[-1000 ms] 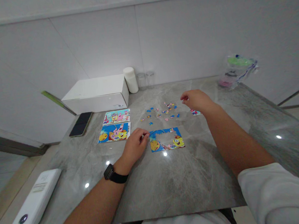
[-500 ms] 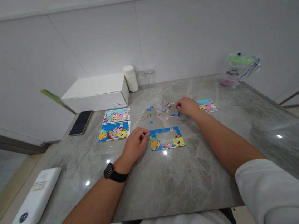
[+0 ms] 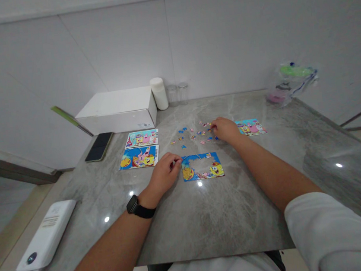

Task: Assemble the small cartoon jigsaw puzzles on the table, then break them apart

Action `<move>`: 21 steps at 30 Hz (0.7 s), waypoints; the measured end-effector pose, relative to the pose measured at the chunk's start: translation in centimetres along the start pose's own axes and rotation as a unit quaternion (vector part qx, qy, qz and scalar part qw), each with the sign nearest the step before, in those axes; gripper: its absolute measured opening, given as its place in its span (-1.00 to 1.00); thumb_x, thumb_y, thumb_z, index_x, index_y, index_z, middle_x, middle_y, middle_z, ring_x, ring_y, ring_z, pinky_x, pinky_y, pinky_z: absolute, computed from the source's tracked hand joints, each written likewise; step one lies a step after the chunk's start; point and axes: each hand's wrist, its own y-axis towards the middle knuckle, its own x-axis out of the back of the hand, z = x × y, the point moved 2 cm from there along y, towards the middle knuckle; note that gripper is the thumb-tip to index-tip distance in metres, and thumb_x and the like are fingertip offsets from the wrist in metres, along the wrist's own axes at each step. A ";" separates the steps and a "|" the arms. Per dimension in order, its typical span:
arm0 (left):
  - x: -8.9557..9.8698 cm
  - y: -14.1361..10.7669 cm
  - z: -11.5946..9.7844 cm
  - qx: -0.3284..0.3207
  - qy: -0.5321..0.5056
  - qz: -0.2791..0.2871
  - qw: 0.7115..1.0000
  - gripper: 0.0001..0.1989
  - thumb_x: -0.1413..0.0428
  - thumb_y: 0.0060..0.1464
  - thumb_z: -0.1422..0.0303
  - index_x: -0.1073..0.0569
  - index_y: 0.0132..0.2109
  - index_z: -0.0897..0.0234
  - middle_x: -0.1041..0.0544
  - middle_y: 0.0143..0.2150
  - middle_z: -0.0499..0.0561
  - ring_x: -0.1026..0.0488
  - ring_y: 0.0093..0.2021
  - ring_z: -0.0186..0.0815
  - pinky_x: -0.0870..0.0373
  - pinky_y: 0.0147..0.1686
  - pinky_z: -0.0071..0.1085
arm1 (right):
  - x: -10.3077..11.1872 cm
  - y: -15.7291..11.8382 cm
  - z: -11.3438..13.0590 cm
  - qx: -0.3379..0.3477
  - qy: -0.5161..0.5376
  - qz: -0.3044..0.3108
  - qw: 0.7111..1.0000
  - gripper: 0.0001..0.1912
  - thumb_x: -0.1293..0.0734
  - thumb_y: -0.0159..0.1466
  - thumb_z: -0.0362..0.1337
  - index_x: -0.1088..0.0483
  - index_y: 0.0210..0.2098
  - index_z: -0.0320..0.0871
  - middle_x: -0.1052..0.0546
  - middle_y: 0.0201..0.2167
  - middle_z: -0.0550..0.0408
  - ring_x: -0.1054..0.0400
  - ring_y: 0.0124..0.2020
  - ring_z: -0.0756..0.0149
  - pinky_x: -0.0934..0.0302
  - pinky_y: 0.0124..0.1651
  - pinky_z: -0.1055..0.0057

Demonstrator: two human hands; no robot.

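A partly assembled jigsaw puzzle (image 3: 215,157) lies flat on the table, its border joined around a gap where grey tabletop shows through. My left hand (image 3: 166,171) is closed, thumb and curled fingertips at the puzzle's upper left corner. Beyond the puzzle, several loose jigsaw pieces (image 3: 203,142) in blue, pink and yellow are scattered. My right hand (image 3: 225,129) reaches to the right side of these pieces, its thumb and index finger pinched together. What is between those fingertips, if anything, is too small to tell.
Two cartoon picture cards (image 3: 138,157) (image 3: 141,138) lie left, another card (image 3: 251,127) right. Behind are a phone (image 3: 99,147), white box (image 3: 115,110), white bottle (image 3: 159,94) and two clear jars (image 3: 183,95). A plastic bag (image 3: 288,84) stands back right, a white power bank (image 3: 46,235) front left.
My right hand has shifted slightly left along the loose pieces, still pinched. My left hand stays at the puzzle's corner. The whole view has moved a little.
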 end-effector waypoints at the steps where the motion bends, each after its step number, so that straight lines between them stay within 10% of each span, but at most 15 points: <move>1: 0.0 0.0 0.0 0.000 0.001 0.000 1.000 -0.84 -0.07 0.38 0.35 -0.53 -0.16 0.23 -0.53 -0.20 0.02 -0.45 -0.23 -0.26 -0.38 -0.17 -0.31 | 0.0 0.0 -0.1 -0.005 0.001 -0.007 1.000 -0.66 -0.26 0.38 -0.37 -0.66 -0.01 -0.11 -0.62 0.00 -0.13 -0.48 0.02 0.09 -0.29 0.05 0.31; 21: 0.0 0.0 -0.3 0.003 0.006 0.004 1.000 -0.83 -0.06 0.38 0.33 -0.53 -0.15 0.22 -0.53 -0.22 0.02 -0.45 -0.24 -0.26 -0.39 -0.17 -0.30 | -1.1 -0.6 2.0 0.192 0.070 -0.028 0.979 -0.62 -0.24 0.37 -0.43 -0.64 0.02 -0.14 -0.59 0.03 -0.09 -0.41 0.12 0.15 -0.22 0.23 0.32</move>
